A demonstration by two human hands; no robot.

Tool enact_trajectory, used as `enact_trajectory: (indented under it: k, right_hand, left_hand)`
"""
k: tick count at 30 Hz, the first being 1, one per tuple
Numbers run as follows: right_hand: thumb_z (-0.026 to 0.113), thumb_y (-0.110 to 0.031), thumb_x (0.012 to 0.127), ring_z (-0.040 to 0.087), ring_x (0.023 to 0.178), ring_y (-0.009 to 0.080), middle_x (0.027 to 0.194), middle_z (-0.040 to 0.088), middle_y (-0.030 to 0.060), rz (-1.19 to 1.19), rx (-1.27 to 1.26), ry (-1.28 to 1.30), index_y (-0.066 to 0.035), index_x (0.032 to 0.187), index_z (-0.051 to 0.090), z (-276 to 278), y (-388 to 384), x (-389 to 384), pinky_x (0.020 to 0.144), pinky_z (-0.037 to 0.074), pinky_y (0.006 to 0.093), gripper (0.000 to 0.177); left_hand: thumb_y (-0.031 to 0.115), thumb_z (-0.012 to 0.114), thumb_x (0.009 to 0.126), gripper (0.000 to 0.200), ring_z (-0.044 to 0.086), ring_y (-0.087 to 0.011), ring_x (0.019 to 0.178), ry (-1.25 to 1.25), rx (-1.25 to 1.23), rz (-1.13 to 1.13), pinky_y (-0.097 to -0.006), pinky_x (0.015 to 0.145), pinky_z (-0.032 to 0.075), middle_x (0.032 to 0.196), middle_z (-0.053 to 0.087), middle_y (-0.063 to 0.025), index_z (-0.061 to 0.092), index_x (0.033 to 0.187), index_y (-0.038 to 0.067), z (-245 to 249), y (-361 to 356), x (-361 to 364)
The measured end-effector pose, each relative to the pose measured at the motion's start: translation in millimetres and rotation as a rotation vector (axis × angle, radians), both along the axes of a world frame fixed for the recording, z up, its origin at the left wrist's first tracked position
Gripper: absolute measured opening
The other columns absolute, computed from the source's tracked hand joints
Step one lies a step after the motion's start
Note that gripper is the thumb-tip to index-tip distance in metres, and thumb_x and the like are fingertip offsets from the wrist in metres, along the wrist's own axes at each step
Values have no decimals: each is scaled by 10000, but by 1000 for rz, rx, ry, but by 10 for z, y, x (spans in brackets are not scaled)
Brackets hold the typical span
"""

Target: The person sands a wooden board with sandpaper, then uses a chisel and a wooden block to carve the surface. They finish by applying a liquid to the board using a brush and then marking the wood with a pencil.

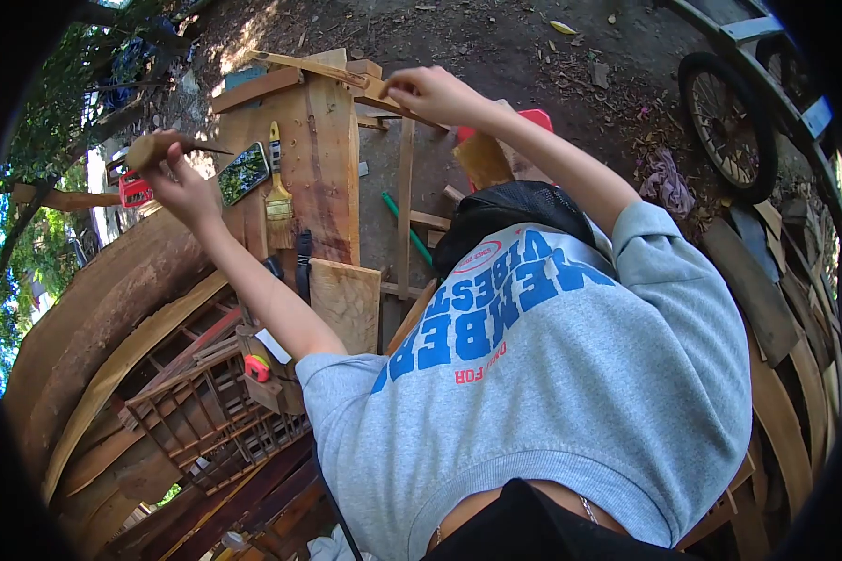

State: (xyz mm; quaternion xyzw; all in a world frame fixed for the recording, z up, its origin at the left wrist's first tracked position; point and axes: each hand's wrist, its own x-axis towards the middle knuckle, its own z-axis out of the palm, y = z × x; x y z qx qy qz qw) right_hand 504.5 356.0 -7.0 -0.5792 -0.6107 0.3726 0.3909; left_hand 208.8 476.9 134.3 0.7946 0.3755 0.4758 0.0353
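Raised at the upper left, my left hand is closed round a wooden-handled tool with a dark, narrow point aimed right. Below and right of it, a smartphone and a paintbrush with a yellow handle lie on a wooden board. My right hand is at the board's far right corner, fingers curled at a narrow wooden strip. A second wooden piece lies across the board's far left corner.
Left of the board are curved wooden slabs, a slatted wooden frame and a red tape measure. A green tube lies right of the board. Planks and a wheel stand at the right.
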Motion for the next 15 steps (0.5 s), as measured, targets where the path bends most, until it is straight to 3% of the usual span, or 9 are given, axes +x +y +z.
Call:
enact_trajectory:
  k: [2, 4, 6, 7, 8, 10, 12, 14, 15]
  right_hand:
    - [504, -238, 869, 660, 795, 284, 836, 677, 125, -83, 167, -68, -88, 1019, 651, 262, 392, -176, 747, 516, 400, 258]
    - [494, -223, 853, 636, 910, 287, 941, 669, 125, -65, 243, -194, -99, 1066, 622, 545, 806, -482, 769, 512, 420, 277]
    - [492, -223, 852, 593, 1021, 259, 1085, 636, 93, -44, 410, -420, -115, 1109, 591, 630, 1250, -893, 847, 475, 418, 296]
    - [495, -243, 859, 572, 1048, 240, 1099, 622, 87, -23, 478, -653, -96, 1144, 558, 577, 1516, -1186, 858, 449, 407, 327]
    - [498, -262, 865, 551, 1076, 221, 1112, 607, 81, -18, 542, -891, -76, 1179, 526, 468, 1697, -1407, 869, 423, 397, 366]
    - [483, -259, 876, 542, 1085, 227, 1112, 607, 89, 7, 472, -1005, -43, 1182, 516, 300, 1799, -1618, 895, 391, 416, 377]
    - [468, -255, 886, 533, 1095, 233, 1113, 608, 97, 42, 403, -1114, -9, 1185, 506, 262, 1852, -1658, 920, 359, 435, 390]
    - [453, -244, 894, 529, 1095, 275, 1126, 604, 122, 30, 325, -1142, 23, 1196, 494, 177, 1841, -1670, 921, 349, 465, 406]
    - [440, -236, 907, 502, 1143, 299, 1214, 570, 145, 64, 305, -1223, 56, 1291, 439, 128, 1881, -1666, 937, 318, 514, 483]
  left_hand:
    - [402, 474, 943, 461, 592, -253, 907, -167, 130, 31, -390, 880, 447, 996, 583, -118, 434, 1144, -11, 281, -369, 133]
    - [508, 415, 929, 582, 581, -271, 864, -313, 196, -64, -417, 884, 452, 946, 540, -105, 360, 1180, -14, 536, -595, 184]
    - [609, 393, 883, 699, 580, -241, 765, -353, 147, -39, -428, 843, 496, 912, 498, -109, 302, 1183, -16, 719, -897, 199]
    - [660, 375, 857, 724, 548, -210, 660, -397, -7, -91, -416, 777, 521, 877, 482, -89, 306, 1183, 17, 801, -1212, 278]
    - [700, 375, 828, 754, 534, -177, 628, -352, 0, -103, -379, 672, 527, 857, 471, -71, 319, 1176, 33, 742, -1314, 207]
    - [682, 435, 817, 776, 529, -165, 579, -424, -110, -202, -316, 506, 493, 838, 469, -79, 356, 1201, 12, 554, -1611, 138]
    - [654, 471, 825, 727, 519, -157, 595, -293, -209, -163, -267, 462, 440, 842, 485, -77, 423, 1155, 8, 338, -1915, 54]
    - [594, 543, 826, 654, 538, -176, 659, -280, -356, -95, -277, 513, 446, 884, 527, -96, 485, 1100, 3, 80, -2190, 20]
    - [565, 577, 818, 627, 547, -186, 696, -213, -390, -51, -282, 544, 453, 903, 544, -107, 496, 1104, 14, -150, -2306, -87]
